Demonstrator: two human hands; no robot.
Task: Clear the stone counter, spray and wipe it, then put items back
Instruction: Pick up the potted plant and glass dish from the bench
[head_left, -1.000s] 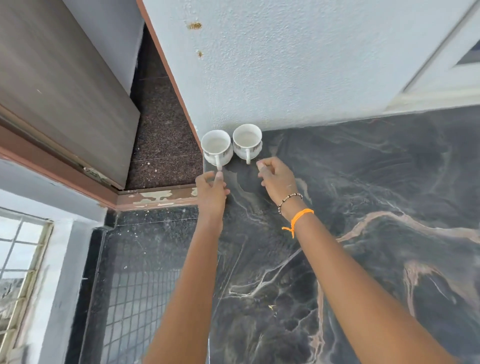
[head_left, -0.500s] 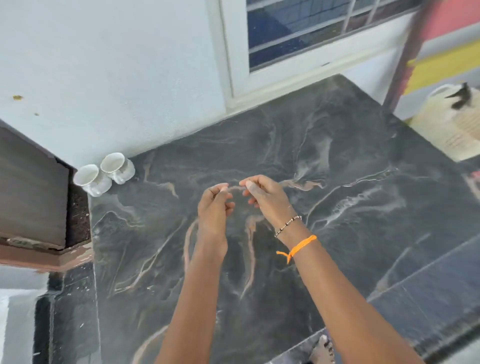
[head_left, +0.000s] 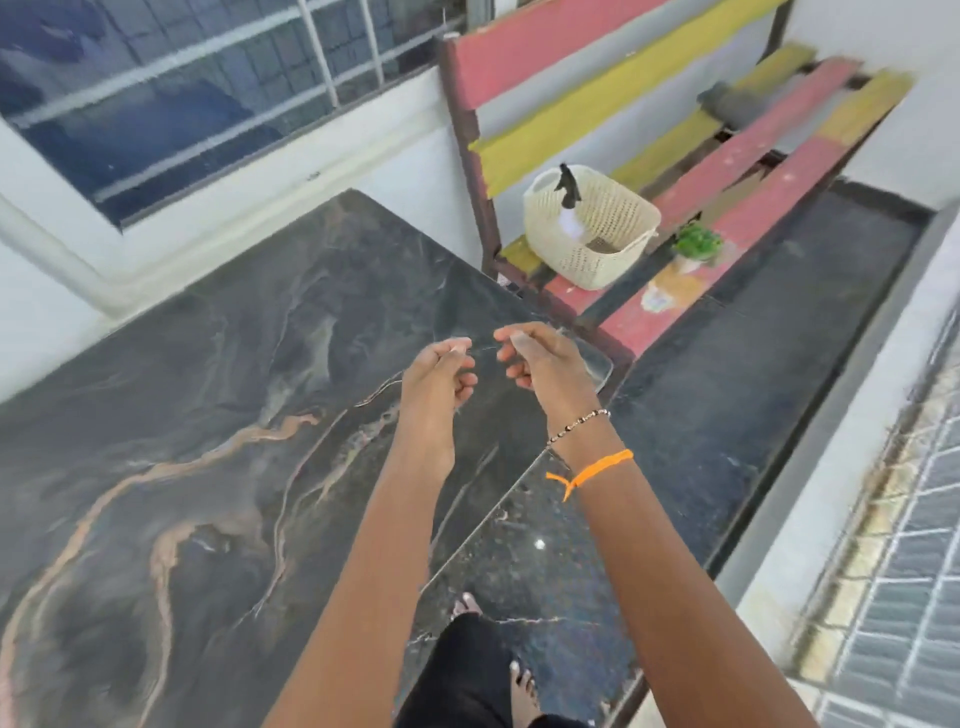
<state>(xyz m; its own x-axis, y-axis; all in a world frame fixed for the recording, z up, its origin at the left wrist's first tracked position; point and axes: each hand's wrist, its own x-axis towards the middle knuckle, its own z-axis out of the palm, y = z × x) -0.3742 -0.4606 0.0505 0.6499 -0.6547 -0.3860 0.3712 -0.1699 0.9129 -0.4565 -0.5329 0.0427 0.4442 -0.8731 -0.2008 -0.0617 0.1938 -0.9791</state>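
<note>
while over the stone counter (head_left: 218, 415), left hand (head_left: 434, 376) and right hand (head_left: 545, 364) loosely curled, empty.

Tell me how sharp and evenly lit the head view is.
Head view: motion blur smears the window bars, the painted bench and the basket; both hands, left and right, look soft; daylight is even, with faint sheen on the stone counter; wide-angle bending at the edges.

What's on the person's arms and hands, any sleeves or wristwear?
No sleeves: both forearms are bare up to the frame edge. The left hand and its wrist carry nothing. Behind the right hand sits a thin beaded bracelet, dark and light beads, and further up an orange thread band with a loose knotted tail.
</note>
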